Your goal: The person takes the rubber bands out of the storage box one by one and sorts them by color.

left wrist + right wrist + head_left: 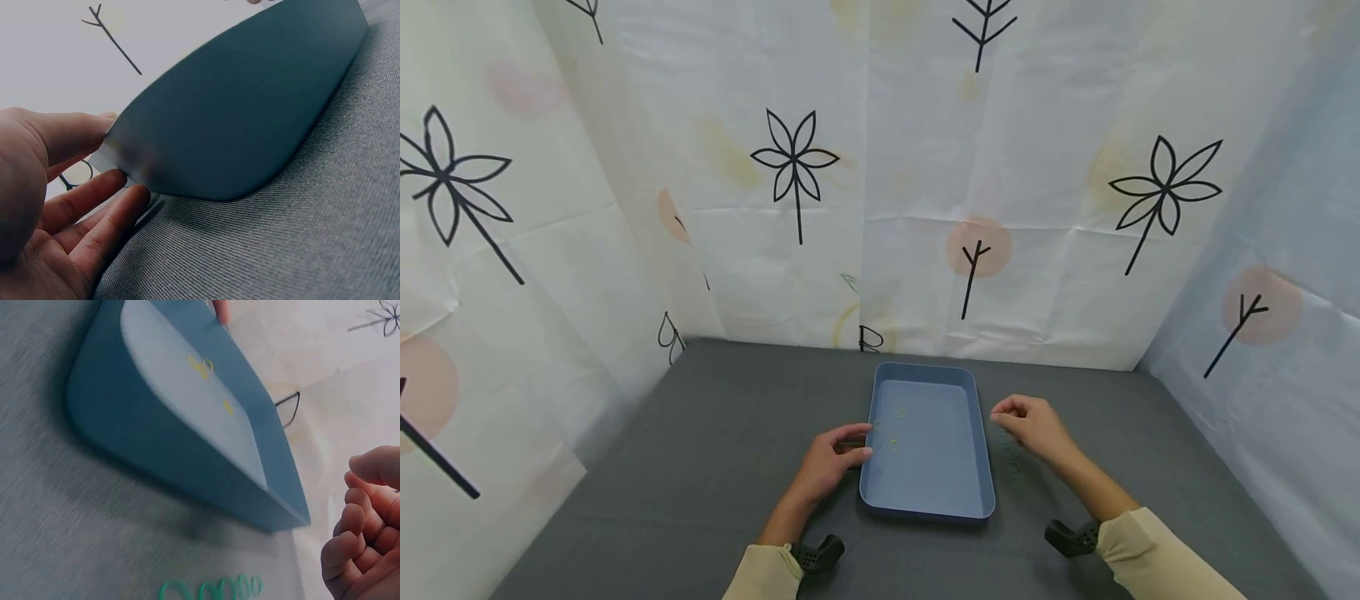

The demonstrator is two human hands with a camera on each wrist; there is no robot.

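Note:
A shallow blue tray (936, 467) lies on the grey cloth, with yellow rings (893, 445) on its floor. At its left side my left hand (827, 463) touches the outer wall, thumb and fingers spread apart, thumb tip up by the rim. My right hand (1036, 427) hovers beyond the tray's right edge. Its fingers are curled and the tips of thumb and forefinger meet; nothing shows between them in the right wrist view. Under that hand, several small green rings (219, 589) lie in a row on the cloth, very faint in the head view.
A dark grey cloth (700, 483) covers the table. White sheets (910, 167) printed with flowers and twigs hang behind it and along both sides. Black wrist devices (820, 553) sit at both cuffs.

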